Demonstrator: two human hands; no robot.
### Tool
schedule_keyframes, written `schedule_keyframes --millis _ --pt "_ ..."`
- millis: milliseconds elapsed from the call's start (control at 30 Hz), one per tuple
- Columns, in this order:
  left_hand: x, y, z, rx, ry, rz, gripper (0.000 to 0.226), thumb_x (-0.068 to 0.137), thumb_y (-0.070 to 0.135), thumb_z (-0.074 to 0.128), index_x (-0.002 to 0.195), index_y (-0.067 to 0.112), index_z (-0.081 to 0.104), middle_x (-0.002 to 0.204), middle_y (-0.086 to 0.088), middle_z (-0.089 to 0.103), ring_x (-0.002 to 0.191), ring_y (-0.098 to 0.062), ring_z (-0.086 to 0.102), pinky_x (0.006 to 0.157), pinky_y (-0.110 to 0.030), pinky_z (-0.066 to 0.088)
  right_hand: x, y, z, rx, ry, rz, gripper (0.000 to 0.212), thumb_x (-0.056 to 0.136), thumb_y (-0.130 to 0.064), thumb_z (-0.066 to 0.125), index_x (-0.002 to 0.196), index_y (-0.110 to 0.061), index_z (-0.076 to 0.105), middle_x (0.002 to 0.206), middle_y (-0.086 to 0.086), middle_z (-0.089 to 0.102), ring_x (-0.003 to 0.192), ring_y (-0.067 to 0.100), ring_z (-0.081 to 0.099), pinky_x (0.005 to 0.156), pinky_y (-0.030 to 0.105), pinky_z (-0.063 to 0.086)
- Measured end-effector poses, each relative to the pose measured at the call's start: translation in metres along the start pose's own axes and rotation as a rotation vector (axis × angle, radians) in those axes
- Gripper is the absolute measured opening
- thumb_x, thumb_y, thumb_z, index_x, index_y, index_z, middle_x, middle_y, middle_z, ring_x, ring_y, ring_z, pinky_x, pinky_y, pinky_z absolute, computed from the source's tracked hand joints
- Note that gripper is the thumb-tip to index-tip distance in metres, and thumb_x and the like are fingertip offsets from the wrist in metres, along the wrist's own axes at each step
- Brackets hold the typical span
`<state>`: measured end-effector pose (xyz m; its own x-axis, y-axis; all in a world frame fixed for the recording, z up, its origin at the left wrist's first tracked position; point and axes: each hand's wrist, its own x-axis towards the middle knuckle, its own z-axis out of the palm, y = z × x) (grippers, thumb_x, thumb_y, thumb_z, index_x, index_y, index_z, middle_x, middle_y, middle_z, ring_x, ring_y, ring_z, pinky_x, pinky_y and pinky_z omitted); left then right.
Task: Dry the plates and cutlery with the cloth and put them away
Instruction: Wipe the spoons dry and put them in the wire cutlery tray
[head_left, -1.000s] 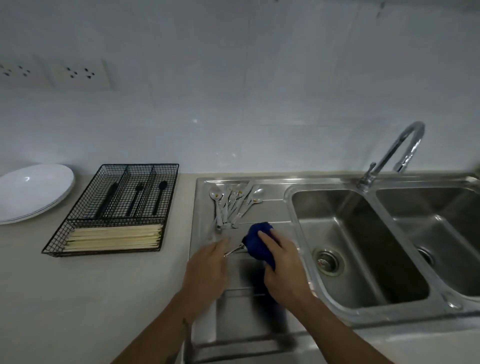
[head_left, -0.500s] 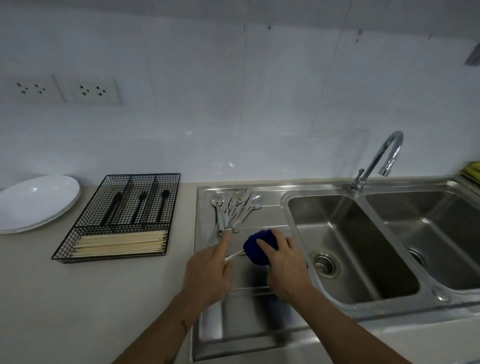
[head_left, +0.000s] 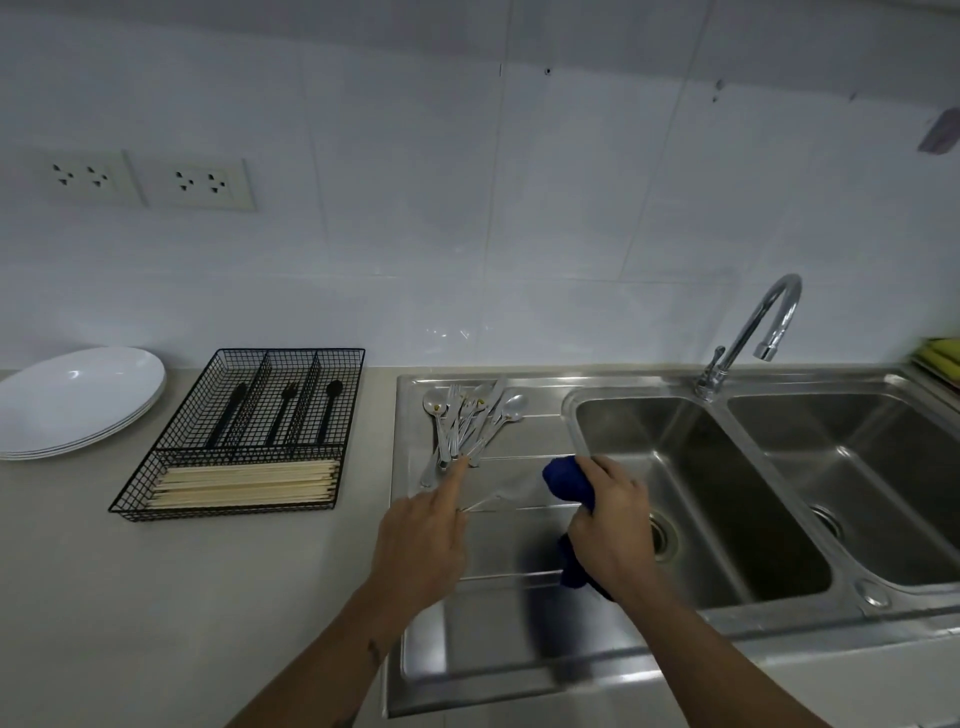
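Observation:
My right hand (head_left: 610, 530) grips a blue cloth (head_left: 563, 478) over the steel draining board (head_left: 467, 649). The cloth is wrapped round one end of a thin metal piece of cutlery (head_left: 498, 498), which is blurred. My left hand (head_left: 421, 540) pinches its other end, index finger pointing out straight. Several wet spoons, forks and knives (head_left: 467, 421) lie in a pile at the back of the board. Left of the sink stands a black wire cutlery tray (head_left: 223, 514) holding black cutlery (head_left: 283, 410) and chopsticks (head_left: 244, 483). White plates (head_left: 78, 400) are stacked at far left.
A double sink (head_left: 701, 493) with a curved tap (head_left: 753, 327) lies to the right of the draining board. Something yellow (head_left: 940, 358) sits at the far right edge. Wall sockets (head_left: 197, 182) are above the counter (head_left: 156, 597).
The camera has tilted up. My right hand has slid the cloth rightward along the cutlery piece, so more bare metal shows between my hands.

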<state>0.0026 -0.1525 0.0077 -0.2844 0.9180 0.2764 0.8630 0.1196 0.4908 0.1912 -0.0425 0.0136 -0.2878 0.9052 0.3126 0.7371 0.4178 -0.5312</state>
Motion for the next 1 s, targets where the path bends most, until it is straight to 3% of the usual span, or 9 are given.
schedule_keyframes --millis 67,167,300,433,600,700,867,1000 --pt "0.004 0.0 0.001 -0.026 -0.03 0.002 0.064 0.097 0.02 0.046 0.155 0.027 0.02 0.069 0.008 0.055 0.062 -0.014 0.05 0.068 -0.029 0.041 -0.001 -0.007 -0.004 0.064 0.034 -0.034 0.064 0.068 0.009 0.052 0.126 -0.018 0.058 0.128 -0.002 0.055 0.101 0.025 0.045 0.09 0.031 0.036" --pt "0.007 0.002 0.003 -0.092 -0.078 0.016 0.07 0.094 0.018 0.047 0.155 0.033 0.015 0.069 0.008 0.059 0.06 -0.011 0.055 0.062 -0.03 0.05 -0.006 -0.024 -0.004 0.043 0.008 -0.165 0.068 0.069 0.007 0.06 0.133 -0.016 0.054 0.137 -0.001 0.05 0.114 0.023 0.043 0.101 0.034 0.038" --pt "0.013 0.008 0.001 -0.249 -0.082 -0.057 0.07 0.096 0.013 0.048 0.154 0.034 0.016 0.061 0.003 0.055 0.052 -0.009 0.051 0.05 -0.02 0.042 -0.019 -0.021 0.005 -0.135 -0.134 -0.428 0.076 0.063 -0.001 0.073 0.134 -0.019 0.053 0.14 0.002 0.05 0.11 0.023 0.048 0.094 0.031 0.045" --pt "0.006 0.008 0.001 -0.265 -0.093 -0.099 0.069 0.095 0.012 0.047 0.153 0.037 0.019 0.056 0.001 0.052 0.046 -0.009 0.043 0.046 -0.022 0.038 -0.02 -0.01 0.008 -0.12 -0.165 -0.302 0.077 0.063 0.0 0.07 0.135 -0.022 0.051 0.137 -0.001 0.051 0.106 0.024 0.05 0.087 0.04 0.052" --pt "0.005 0.001 0.001 -0.338 -0.046 -0.101 0.062 0.095 0.011 0.049 0.148 0.037 0.032 0.052 0.002 0.05 0.044 -0.009 0.043 0.044 -0.019 0.035 -0.02 -0.014 0.005 -0.043 -0.163 -0.371 0.079 0.063 0.002 0.068 0.136 -0.024 0.051 0.142 -0.003 0.047 0.11 0.02 0.045 0.096 0.032 0.043" --pt "0.003 0.003 0.0 -0.31 -0.044 -0.072 0.062 0.095 0.011 0.049 0.149 0.036 0.032 0.05 0.003 0.046 0.044 -0.009 0.042 0.044 -0.018 0.033 -0.009 -0.004 0.007 0.061 -0.126 -0.184 0.07 0.066 0.005 0.055 0.129 -0.027 0.056 0.128 -0.007 0.056 0.107 0.02 0.05 0.096 0.039 0.045" --pt "0.002 0.006 0.002 -0.267 -0.053 -0.079 0.063 0.096 0.014 0.048 0.151 0.036 0.028 0.052 0.002 0.048 0.044 -0.009 0.042 0.043 -0.02 0.035 0.007 -0.011 -0.002 0.247 0.01 -0.083 0.063 0.059 0.011 0.05 0.108 -0.025 0.067 0.104 -0.006 0.065 0.09 0.014 0.061 0.081 0.036 0.052" --pt "0.007 0.006 0.002 -0.246 -0.058 -0.105 0.065 0.095 0.015 0.05 0.151 0.038 0.025 0.055 -0.001 0.053 0.045 -0.009 0.044 0.044 -0.021 0.037 0.01 -0.017 -0.004 0.03 0.039 -0.175 0.065 0.067 0.008 0.058 0.123 -0.024 0.062 0.122 -0.003 0.06 0.1 0.023 0.051 0.088 0.025 0.035"
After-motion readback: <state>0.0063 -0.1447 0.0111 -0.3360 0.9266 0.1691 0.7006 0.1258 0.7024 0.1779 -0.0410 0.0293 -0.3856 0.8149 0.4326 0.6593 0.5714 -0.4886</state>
